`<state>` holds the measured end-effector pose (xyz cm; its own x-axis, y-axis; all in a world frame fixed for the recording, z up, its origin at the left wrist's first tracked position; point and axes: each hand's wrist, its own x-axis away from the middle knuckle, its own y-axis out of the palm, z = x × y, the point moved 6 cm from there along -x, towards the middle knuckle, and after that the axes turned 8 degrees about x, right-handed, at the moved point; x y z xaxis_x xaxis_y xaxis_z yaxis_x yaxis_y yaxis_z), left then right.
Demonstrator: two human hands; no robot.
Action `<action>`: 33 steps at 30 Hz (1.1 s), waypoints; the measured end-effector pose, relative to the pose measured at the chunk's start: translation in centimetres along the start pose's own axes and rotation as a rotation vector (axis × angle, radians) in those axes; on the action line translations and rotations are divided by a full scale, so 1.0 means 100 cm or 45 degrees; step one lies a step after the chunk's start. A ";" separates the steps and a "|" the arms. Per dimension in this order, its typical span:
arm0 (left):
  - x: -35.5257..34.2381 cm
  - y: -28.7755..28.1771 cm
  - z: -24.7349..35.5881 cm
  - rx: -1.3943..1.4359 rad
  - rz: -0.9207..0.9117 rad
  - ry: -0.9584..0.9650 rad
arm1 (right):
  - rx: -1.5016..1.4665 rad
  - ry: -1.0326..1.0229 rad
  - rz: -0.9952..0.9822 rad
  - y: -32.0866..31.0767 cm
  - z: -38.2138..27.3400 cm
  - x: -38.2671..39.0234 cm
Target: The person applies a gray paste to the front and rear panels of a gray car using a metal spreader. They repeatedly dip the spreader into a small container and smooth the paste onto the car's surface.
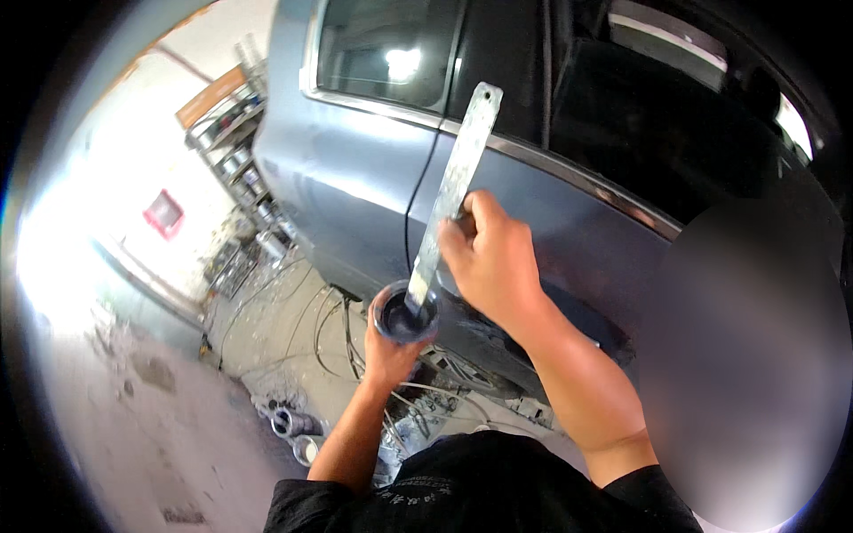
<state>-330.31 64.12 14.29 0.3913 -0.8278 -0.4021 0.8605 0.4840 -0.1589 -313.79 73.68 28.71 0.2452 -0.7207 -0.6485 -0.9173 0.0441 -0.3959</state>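
Note:
A clear cup with dark liquid (404, 320) is held in my left hand (388, 355) at the lower middle. My right hand (489, 262) grips a long, flat metal strip (466, 151) that has a hole at its top end; it is tilted, and its lower end is down inside the cup. Just beyond both hands is the side of a grey-blue car (342, 169), with door seams, a chrome trim and dark windows.
Metal shelves with cans (240, 155) stand by the wall at the back left. Hoses (324, 333) and cables lie on the dusty floor (138, 417) beside several cans (286, 425). The right side is a large blurred area.

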 end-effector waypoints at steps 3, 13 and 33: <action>-0.004 -0.005 0.010 -0.172 0.148 0.026 | -0.001 -0.086 -0.001 -0.004 -0.010 -0.020; -0.013 0.024 0.048 -0.284 0.514 -0.056 | 0.065 -0.248 0.039 -0.037 -0.015 -0.072; -0.028 0.017 0.045 -0.255 0.545 -0.103 | 0.065 -0.193 -0.018 -0.036 -0.003 -0.104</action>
<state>-328.47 66.03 19.19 0.7275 -0.5580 -0.3993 0.5402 0.8246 -0.1680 -313.09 80.85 37.06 0.3063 -0.6088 -0.7318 -0.8972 0.0722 -0.4356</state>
